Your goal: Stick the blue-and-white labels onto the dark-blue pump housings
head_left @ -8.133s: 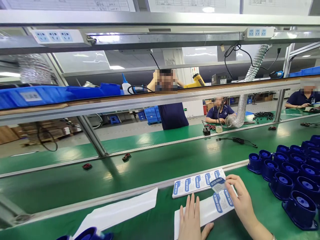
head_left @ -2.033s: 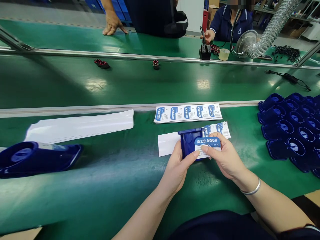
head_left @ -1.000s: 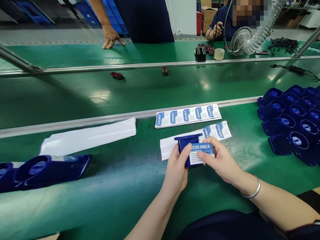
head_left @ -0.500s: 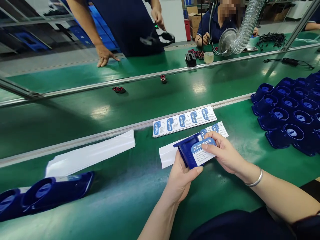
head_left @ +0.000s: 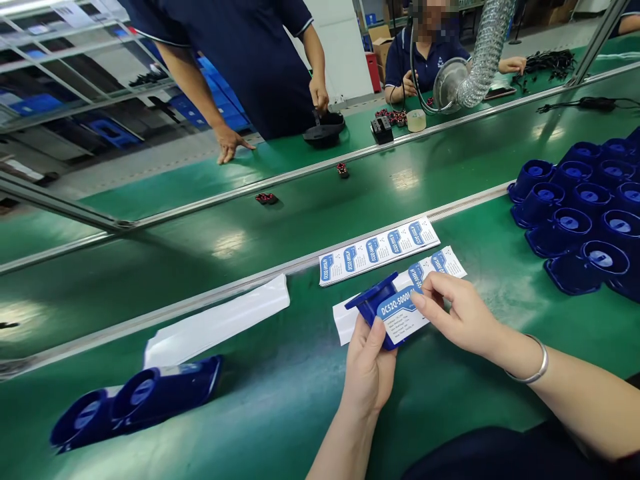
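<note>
My left hand (head_left: 369, 370) grips a blue plastic housing (head_left: 376, 306) from below, holding it just above the green bench. A blue-and-white label (head_left: 397, 313) reading DC52Q-5000L/H lies on its side face. My right hand (head_left: 457, 313) presses the label's right end with its fingertips, fingers curled together. A partly used label sheet (head_left: 443, 262) lies under and behind my hands. A full label sheet (head_left: 379, 249) lies just beyond it.
Several blue housings (head_left: 580, 207) stand at the right. Two labelled ones (head_left: 137, 400) lie at the lower left beside white backing strips (head_left: 217, 321). Beyond a metal rail (head_left: 200, 297) runs a green conveyor (head_left: 250, 220) with small red parts. Across it a person leans a hand (head_left: 230, 142) on the bench; another sits.
The view swung and tilted; the housing turned slightly clockwise in my hands. My right fingers slid along the label. The standing person across set a black object down.
</note>
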Demonstrator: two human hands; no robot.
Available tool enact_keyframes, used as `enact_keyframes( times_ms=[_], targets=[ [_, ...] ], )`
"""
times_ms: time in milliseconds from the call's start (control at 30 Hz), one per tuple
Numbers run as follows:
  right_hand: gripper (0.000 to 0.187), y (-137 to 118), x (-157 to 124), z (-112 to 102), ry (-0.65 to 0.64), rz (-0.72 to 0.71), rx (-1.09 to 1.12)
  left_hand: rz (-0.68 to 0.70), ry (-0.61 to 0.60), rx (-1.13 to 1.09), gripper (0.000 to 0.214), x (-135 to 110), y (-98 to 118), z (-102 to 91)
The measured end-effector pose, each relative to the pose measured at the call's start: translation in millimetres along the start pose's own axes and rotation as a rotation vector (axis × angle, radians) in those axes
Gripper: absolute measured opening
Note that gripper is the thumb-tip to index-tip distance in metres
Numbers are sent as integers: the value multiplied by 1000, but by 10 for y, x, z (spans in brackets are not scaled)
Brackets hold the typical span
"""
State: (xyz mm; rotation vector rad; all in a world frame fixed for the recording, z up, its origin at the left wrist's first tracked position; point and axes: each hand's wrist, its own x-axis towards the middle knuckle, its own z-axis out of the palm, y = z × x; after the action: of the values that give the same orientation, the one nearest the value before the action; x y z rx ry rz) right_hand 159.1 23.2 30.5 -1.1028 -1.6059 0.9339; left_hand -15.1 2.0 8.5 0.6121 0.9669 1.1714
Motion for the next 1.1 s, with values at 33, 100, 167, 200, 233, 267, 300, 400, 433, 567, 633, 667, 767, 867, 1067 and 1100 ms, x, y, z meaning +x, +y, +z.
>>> enact_keyframes(
  times_ms=[33, 100, 167, 200, 233, 267, 300, 400, 433, 567, 633, 667, 767, 867, 1067, 1100],
  targets=[
    [37, 4, -3, 9, 18, -36, -34, -3, 4, -4, 57, 3, 1, -3],
    [37, 8, -8, 28, 51, -96, -74, -11, 8, -12, 55, 8, 1, -10],
    [36, 9, -11, 45, 71, -141, -99, -20, 10, -24, 53, 10, -1, -16],
    [36, 9, -11, 51, 73, -162, -111, -26, 13, -29, 53, 9, -4, -18],
    [36, 10, -11, 56, 71, -183, -125, -32, 19, -36, 52, 6, -7, -19],
    [36, 11, -10, 60, 65, -202, -139, -39, 27, -43, 52, 2, -10, -19],
    [35, 14, -9, 64, 57, -218, -150, -46, 35, -52, 52, -4, -13, -19],
    [35, 21, -4, 79, 34, -231, -162, -63, 49, -88, 52, -24, -20, -20],
    [35, 20, -3, 85, 27, -227, -156, -64, 50, -97, 53, -31, -22, -23],
    [37, 1, -8, 117, 15, -221, -117, -47, 44, -87, 55, -52, -43, -63],
    [37, 1, -21, 145, 22, -222, -93, -41, 26, -91, 56, -57, -62, -94],
    [37, 11, -30, 164, 28, -220, -77, -44, 14, -101, 56, -57, -73, -108],
    [33, 95, -69, 246, 53, -169, -20, -48, -14, -150, 53, -47, -99, -142],
    [26, 231, -97, 342, 107, 19, 39, -35, -39, -199, 50, -22, -98, -153],
    [34, 327, -52, 315, 211, 118, 231, -133, -143, -281, 37, 11, -25, -95],
    [36, 313, -37, 277, 221, 92, 224, -171, -166, -285, 39, 9, -15, -76]
  ],
)
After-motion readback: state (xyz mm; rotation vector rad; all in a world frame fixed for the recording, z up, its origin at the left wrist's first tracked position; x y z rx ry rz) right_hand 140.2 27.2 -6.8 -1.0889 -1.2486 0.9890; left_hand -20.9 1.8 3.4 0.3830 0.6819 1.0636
